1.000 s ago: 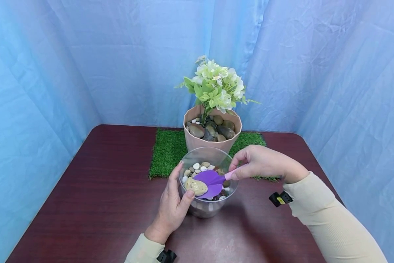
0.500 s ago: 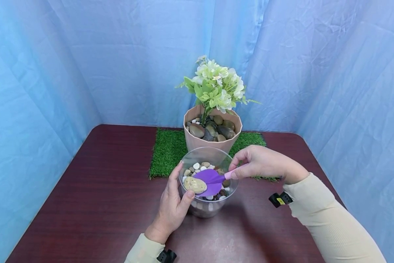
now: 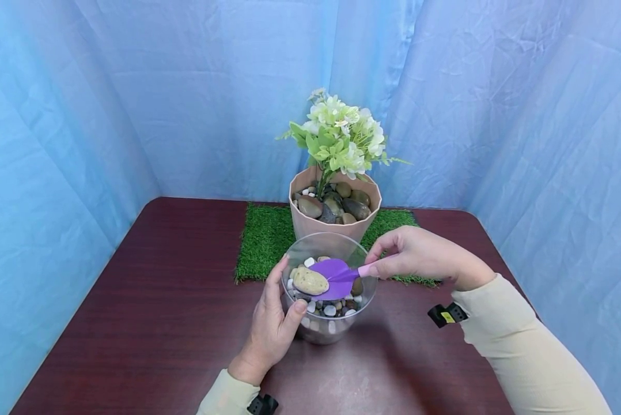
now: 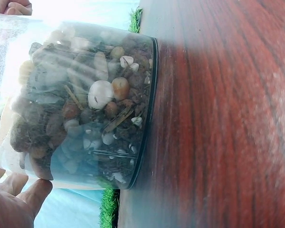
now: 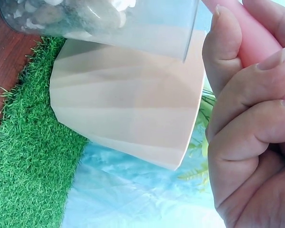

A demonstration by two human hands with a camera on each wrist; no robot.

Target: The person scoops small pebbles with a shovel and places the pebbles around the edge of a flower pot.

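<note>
My left hand (image 3: 271,325) grips the side of a clear plastic container (image 3: 323,335), thumb at the near rim and fingers round the left wall. Pebbles of mixed white, brown and grey fill its lower part, seen through the wall in the left wrist view. My right hand (image 3: 416,253) holds a small trowel (image 3: 335,282) by its pink handle (image 5: 256,38), fingers curled round it. The purple blade lies over the container's mouth, tilted down to the left. On the blade's tip sits a large beige stone (image 3: 310,281), overlapping the pebbles below in the head view.
Just behind the container stands a faceted beige pot (image 3: 331,230) with larger stones and a white-flowered plant (image 3: 341,135). It rests on a green turf mat (image 3: 264,242) on the dark red wooden table (image 3: 160,300). Blue curtains (image 3: 238,104) hang around the table.
The right hand has moved slightly right and up with the trowel, lifting the blade and the beige stone away from the near rim. The left hand and container have stayed put.
</note>
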